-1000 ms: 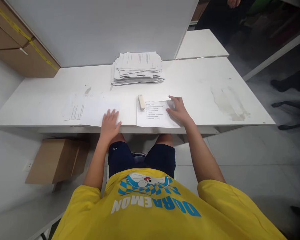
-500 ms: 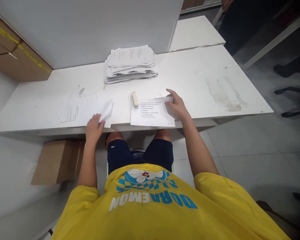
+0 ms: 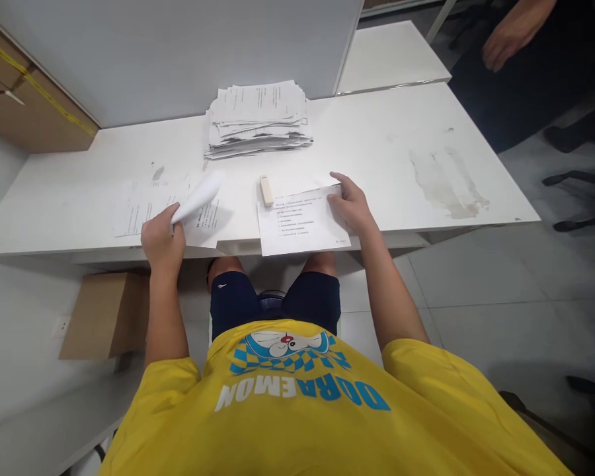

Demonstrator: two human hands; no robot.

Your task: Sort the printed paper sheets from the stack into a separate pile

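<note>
My left hand (image 3: 162,239) is closed on the near edge of a printed sheet (image 3: 198,198), which curls up and over to the right. Other printed pages (image 3: 143,210) lie beneath and left of it on the white table. Fingers spread, my right hand (image 3: 351,206) rests at the upper right corner of another printed sheet (image 3: 297,228), its thumb on the paper. That sheet overhangs the table's front edge. At its upper left corner lies a small cream oblong object (image 3: 266,190), possibly a stapler.
A thick, uneven stack of printed papers (image 3: 258,122) stands at the back against a grey partition (image 3: 188,53). Cardboard boxes (image 3: 39,112) are at the far left, another box (image 3: 104,317) below the table. Another person's hand (image 3: 513,39) shows at upper right.
My left hand has moved left and up, lifting and curling the sheet's edge. The right-hand sheet has shifted slightly towards me. The other person's hand has come further into view.
</note>
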